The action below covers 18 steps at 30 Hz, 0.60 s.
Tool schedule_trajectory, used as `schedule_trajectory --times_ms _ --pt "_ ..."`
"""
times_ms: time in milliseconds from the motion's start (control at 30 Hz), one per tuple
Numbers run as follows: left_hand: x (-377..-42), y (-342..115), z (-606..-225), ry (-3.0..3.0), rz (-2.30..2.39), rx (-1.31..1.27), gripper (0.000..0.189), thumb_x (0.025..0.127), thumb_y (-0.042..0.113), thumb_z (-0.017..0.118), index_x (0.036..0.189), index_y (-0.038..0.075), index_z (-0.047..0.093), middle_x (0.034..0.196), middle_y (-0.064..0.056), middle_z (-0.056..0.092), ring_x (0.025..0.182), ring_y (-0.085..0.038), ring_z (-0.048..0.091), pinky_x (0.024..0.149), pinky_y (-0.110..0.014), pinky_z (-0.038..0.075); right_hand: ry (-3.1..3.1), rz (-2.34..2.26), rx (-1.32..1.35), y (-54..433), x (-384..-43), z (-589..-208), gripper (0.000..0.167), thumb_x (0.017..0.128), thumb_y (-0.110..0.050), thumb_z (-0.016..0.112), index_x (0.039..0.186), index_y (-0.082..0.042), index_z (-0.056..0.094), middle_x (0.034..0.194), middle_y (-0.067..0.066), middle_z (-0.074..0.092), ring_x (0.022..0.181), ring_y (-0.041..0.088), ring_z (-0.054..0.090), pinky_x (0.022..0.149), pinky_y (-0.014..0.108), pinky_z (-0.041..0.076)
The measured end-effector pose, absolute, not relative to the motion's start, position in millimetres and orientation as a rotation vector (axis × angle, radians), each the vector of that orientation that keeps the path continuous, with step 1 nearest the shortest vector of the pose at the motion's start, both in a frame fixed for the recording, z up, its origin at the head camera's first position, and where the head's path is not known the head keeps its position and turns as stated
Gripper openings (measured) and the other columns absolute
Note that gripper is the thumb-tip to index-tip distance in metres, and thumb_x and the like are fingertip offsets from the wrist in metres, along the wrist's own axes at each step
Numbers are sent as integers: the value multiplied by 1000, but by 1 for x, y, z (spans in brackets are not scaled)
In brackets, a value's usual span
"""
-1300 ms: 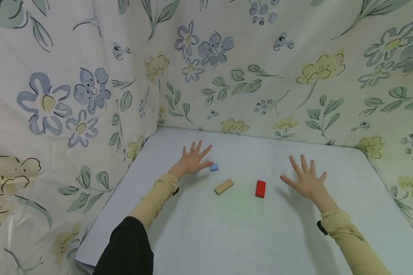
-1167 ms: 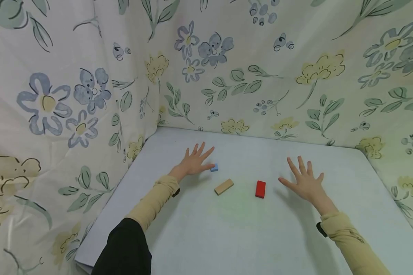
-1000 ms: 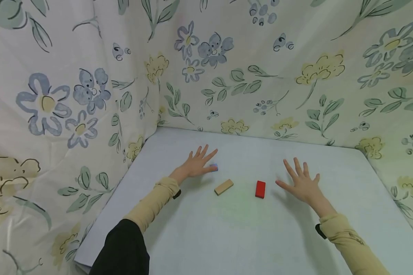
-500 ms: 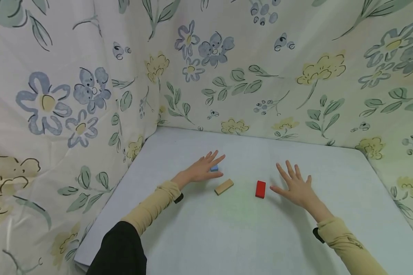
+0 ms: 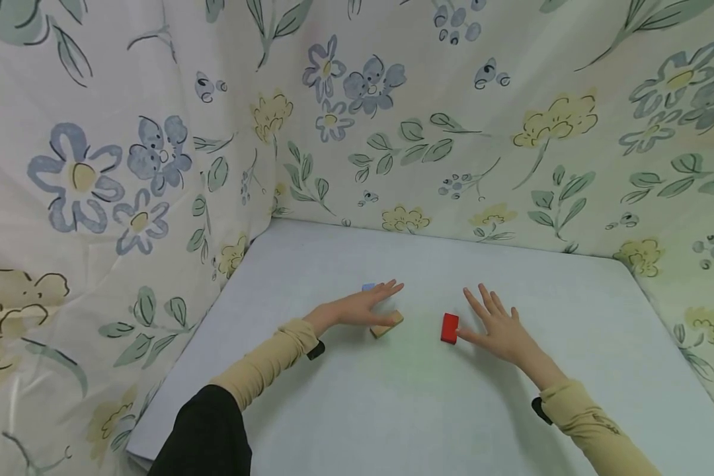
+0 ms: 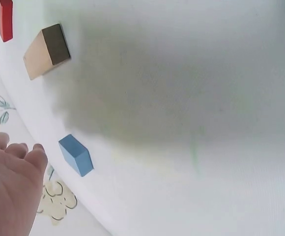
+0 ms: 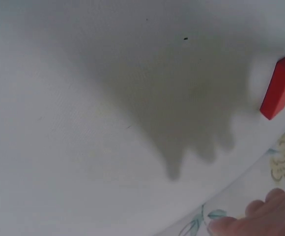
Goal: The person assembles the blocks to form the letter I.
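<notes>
My left hand (image 5: pixel 359 309) hovers with fingers stretched out over the plain wooden block (image 5: pixel 385 329), its thumb overlapping the block in the head view. Behind that hand the small blue block (image 5: pixel 367 287) is mostly covered; the left wrist view shows the blue block (image 6: pixel 76 155) whole, beside the fingers. My right hand (image 5: pixel 500 334) is spread just right of the red block (image 5: pixel 449 328), thumb tip at its right edge in the head view. In the right wrist view, the red block (image 7: pixel 280 88) lies apart from the fingers (image 7: pixel 265 216). Neither hand holds anything.
The blocks lie on a white tabletop (image 5: pixel 416 410). A flowered cloth (image 5: pixel 428 152) hangs along its back and sides. Both hands cast soft shadows on the table.
My left hand has moved right and toward me, from beside the blue block to over the wooden block. My right hand has moved left to the red block. The blocks have stayed put.
</notes>
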<state>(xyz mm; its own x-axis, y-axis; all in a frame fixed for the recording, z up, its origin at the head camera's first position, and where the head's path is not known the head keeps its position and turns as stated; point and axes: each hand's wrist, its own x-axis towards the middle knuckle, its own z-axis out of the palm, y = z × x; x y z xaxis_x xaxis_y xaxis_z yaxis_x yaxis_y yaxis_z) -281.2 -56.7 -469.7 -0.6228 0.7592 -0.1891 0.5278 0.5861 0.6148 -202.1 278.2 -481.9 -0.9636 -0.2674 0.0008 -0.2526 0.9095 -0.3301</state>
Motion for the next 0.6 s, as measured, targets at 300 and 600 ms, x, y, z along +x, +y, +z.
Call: schedule_trajectory --times_ms 300,600 --pt "-281 -56 -476 2270 727 1088 88 87 40 66 154 23 12 161 -3 10 148 -17 14 119 -41 22 2972 -561 -429 265 -193 -483 93 81 -67 56 153 -29 13 160 14 10 136 47 31 90 58 48" --pt "-288 -59 -485 2230 645 1103 87 84 29 72 153 19 19 159 3 19 146 -14 18 119 -34 23 2816 -764 -390 261 -189 -487 99 82 -63 60 154 -19 9 159 16 12 137 45 31 100 62 40"
